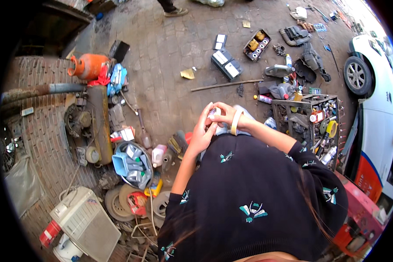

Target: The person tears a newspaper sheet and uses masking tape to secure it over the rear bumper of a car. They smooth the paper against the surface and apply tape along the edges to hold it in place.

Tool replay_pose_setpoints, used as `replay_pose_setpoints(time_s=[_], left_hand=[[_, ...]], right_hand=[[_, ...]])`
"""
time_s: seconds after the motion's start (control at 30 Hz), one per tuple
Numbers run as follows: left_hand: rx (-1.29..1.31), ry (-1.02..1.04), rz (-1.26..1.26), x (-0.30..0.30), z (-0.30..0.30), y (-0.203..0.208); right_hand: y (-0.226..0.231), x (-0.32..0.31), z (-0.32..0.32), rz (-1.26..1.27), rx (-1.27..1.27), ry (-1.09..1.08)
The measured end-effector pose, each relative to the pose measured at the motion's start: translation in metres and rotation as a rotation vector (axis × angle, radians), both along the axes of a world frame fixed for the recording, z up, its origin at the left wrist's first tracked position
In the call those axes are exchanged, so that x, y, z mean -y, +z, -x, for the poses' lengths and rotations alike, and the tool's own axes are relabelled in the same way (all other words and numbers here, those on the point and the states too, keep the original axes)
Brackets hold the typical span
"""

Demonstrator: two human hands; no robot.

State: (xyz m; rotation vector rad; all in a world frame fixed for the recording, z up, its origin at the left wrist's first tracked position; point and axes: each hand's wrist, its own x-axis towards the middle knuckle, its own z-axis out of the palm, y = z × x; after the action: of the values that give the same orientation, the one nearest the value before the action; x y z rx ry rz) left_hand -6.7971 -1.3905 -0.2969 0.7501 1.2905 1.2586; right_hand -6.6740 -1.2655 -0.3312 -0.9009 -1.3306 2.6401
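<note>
In front of my chest both hands meet, fingers bent together. My left hand (204, 131) is closed, its fingertips against a small pale thing (216, 112) that is mostly hidden. My right hand (227, 114) curls over the same spot from the other side, thumb and fingers pressed inward. What the small thing is, I cannot make out. A cream-coloured band (236, 122) circles my right wrist. Below the hands a bit of light blue-grey cloth or plastic (222, 129) shows at the edge of my black sweater (266, 183).
Left, a tub of bottles (133, 163) stands near wheels (118, 203) and an orange gas cylinder (89, 66). Batteries (227, 64) and a long stick (227, 84) lie ahead. At right are a metal rack of tools (312, 102) and a white car (375, 126). Far off, someone's shoe (176, 12) shows.
</note>
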Motion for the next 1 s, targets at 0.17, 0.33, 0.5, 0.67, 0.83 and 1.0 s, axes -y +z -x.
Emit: replay_pose_setpoints(time_s=[0.17, 0.33, 0.5, 0.67, 0.83, 1.0], left_hand=[[0.07, 0.139, 0.002, -0.008, 0.018, -0.006], [-0.135, 0.195, 0.056, -0.037, 0.065, -0.022], [-0.126, 0.264, 0.024, -0.116, 0.133, -0.009], [-0.056, 0.291, -0.031, -0.228, 0.211, -0.013], [-0.143, 0.134, 0.082, -0.326, 0.284, 0.024], [-0.206, 0.205, 0.06, -0.387, 0.309, 0.018]], right_hand=[[0.002, -0.027, 0.038, -0.022, 0.029, 0.209], [-0.001, -0.056, 0.088, 0.414, -0.189, 0.244], [-0.02, -0.126, 0.165, 0.48, -0.295, 0.252], [-0.024, -0.229, 0.247, 0.477, -0.27, 0.17], [-0.004, -0.322, 0.307, 0.398, -0.364, 0.078], [-0.004, -0.366, 0.352, 0.25, -0.206, -0.094]])
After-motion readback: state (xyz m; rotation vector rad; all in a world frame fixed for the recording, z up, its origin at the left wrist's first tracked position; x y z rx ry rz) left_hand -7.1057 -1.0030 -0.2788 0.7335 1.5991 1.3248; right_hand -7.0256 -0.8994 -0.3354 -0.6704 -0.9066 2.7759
